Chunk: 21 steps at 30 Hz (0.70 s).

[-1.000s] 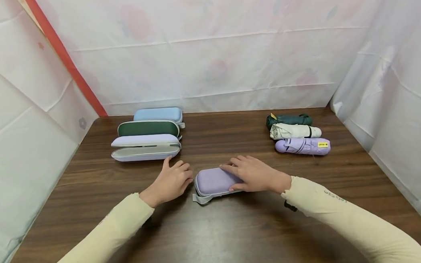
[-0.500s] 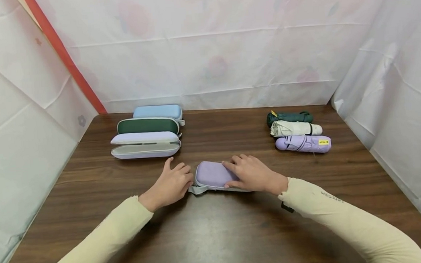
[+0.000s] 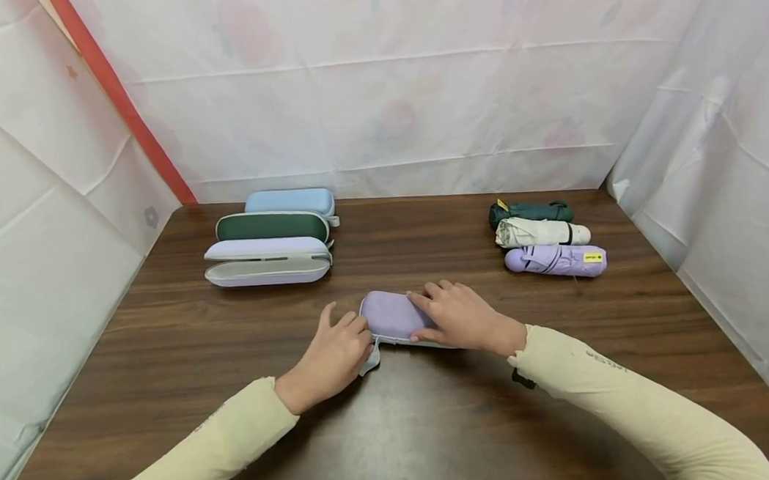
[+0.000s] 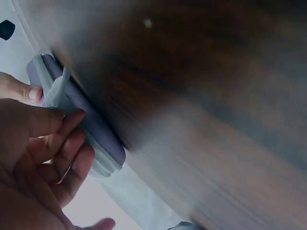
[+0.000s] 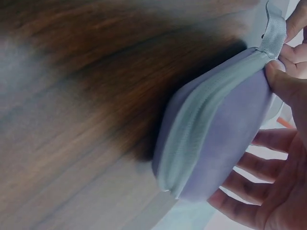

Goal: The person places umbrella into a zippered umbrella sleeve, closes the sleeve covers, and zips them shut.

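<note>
A closed purple zip case (image 3: 390, 315) lies on the dark wooden table (image 3: 396, 430), near its middle. My right hand (image 3: 424, 315) holds it, fingers spread over the lid and thumb on the near side; in the right wrist view that hand (image 5: 288, 158) wraps the case (image 5: 225, 139). My left hand (image 3: 356, 342) is at the case's left end, fingers curled against it beside the grey strap (image 3: 370, 360), thumb raised apart. In the left wrist view these fingers (image 4: 67, 139) curl onto the case's edge (image 4: 98, 132), with the strap (image 4: 53, 88) lying over them.
At the back left lie a light blue case (image 3: 289, 200), a green case (image 3: 271, 226) and an open lilac case (image 3: 267, 262). At the back right lie three folded umbrellas: green (image 3: 530, 212), cream (image 3: 539, 234) and purple (image 3: 555, 260). White cloth walls enclose the table.
My left hand has moved right and now touches the case's left end by the strap. The case has shifted slightly away from me under my right hand.
</note>
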Each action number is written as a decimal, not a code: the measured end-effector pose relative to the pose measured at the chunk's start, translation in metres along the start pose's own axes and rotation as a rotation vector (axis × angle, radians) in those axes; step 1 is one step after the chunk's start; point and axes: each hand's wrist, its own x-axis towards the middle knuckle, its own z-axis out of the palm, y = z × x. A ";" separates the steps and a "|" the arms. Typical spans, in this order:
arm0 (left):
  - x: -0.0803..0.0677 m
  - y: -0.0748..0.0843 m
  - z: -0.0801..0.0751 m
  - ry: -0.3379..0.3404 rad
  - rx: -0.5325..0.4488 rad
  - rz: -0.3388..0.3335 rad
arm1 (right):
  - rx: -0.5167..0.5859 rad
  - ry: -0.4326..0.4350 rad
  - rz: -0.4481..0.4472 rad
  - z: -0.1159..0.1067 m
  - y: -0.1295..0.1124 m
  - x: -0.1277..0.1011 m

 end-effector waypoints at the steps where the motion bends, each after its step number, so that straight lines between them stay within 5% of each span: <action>1: 0.001 0.000 -0.002 -0.011 -0.005 -0.007 | 0.000 0.000 0.002 0.000 0.000 -0.001; 7: 0.012 -0.021 -0.015 -0.058 -0.070 -0.074 | 0.113 -0.070 0.054 -0.005 0.007 -0.014; 12: 0.027 -0.040 -0.015 -0.150 -0.346 -0.106 | 0.275 -0.129 0.197 -0.006 0.020 -0.039; 17: 0.036 -0.043 -0.010 -0.330 -0.589 -0.173 | 0.456 -0.110 0.252 -0.001 0.026 -0.052; 21: 0.038 -0.041 -0.009 -0.345 -0.628 -0.219 | 0.527 -0.040 0.209 0.008 0.028 -0.052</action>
